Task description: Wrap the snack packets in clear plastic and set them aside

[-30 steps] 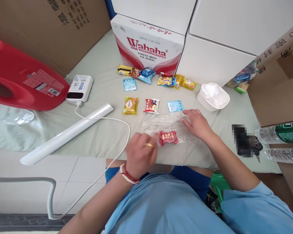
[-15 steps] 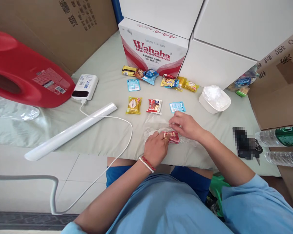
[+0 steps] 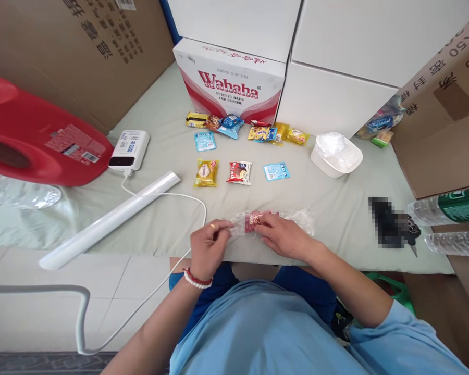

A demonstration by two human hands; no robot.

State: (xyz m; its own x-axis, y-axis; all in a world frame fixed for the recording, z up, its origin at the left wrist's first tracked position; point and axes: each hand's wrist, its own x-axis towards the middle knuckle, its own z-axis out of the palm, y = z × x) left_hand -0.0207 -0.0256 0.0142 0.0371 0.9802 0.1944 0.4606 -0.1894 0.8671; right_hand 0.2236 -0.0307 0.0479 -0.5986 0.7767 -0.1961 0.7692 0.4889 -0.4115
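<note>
A clear plastic bag lies at the near edge of the pale green cloth, with a red snack packet inside its left part. My left hand pinches the bag's left end. My right hand grips the bag just right of the red packet. Beyond them lie a yellow packet, a red-and-white packet and a light blue packet in a row.
A Wahaha box stands at the back with several snack packets in front of it. A white bowl sits right. Left are a white tube, a power bank with cable, and a red jug. Water bottles lie far right.
The red packet has gone into the clear bag. Both hands drew the bag toward the near edge and now grip it at either side of the packet.
</note>
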